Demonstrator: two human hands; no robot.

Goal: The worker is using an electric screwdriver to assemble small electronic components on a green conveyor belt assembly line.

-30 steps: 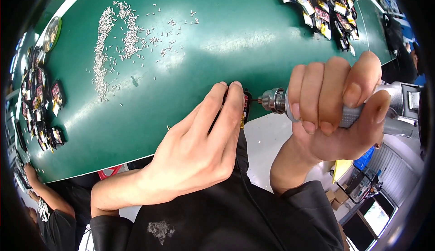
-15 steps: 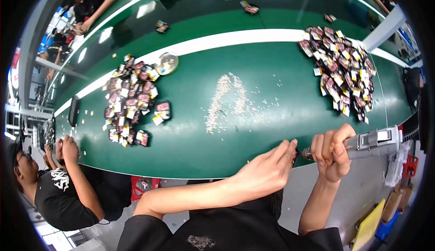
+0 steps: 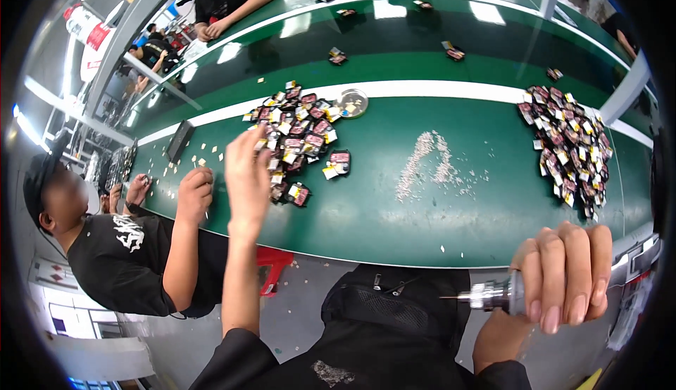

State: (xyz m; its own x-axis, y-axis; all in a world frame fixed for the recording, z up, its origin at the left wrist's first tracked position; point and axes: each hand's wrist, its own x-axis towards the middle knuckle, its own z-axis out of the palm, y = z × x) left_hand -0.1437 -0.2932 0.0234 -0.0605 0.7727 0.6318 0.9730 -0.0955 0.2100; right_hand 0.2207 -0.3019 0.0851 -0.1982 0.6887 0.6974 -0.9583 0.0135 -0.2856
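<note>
My right hand (image 3: 563, 277) is wrapped round a grey electric screwdriver (image 3: 496, 295) with a metal chuck and thin bit, level near the table's front edge. The bit points left and touches nothing. My left hand (image 3: 248, 178) is raised at the left pile of small black parts (image 3: 303, 140), which have pink faces and white and yellow tags. Its fingers stretch upward, slightly blurred, and I see nothing in them; the hand covers part of the pile. One black part (image 3: 339, 162) lies apart, right of that pile. Small pale screw-like pieces (image 3: 426, 164) are scattered mid-table.
A larger pile of black parts (image 3: 567, 147) covers the right side. A round dish (image 3: 352, 102) stands by the left pile, near the white strip (image 3: 436, 90). At left a co-worker (image 3: 120, 249) works beside a black block (image 3: 180, 140). A red stool (image 3: 273, 270) stands below.
My left hand has left the screwdriver's tip and moved left to the pile. The dark piece at the bit no longer shows there. The screwdriver is nearer my body; the view has shifted left.
</note>
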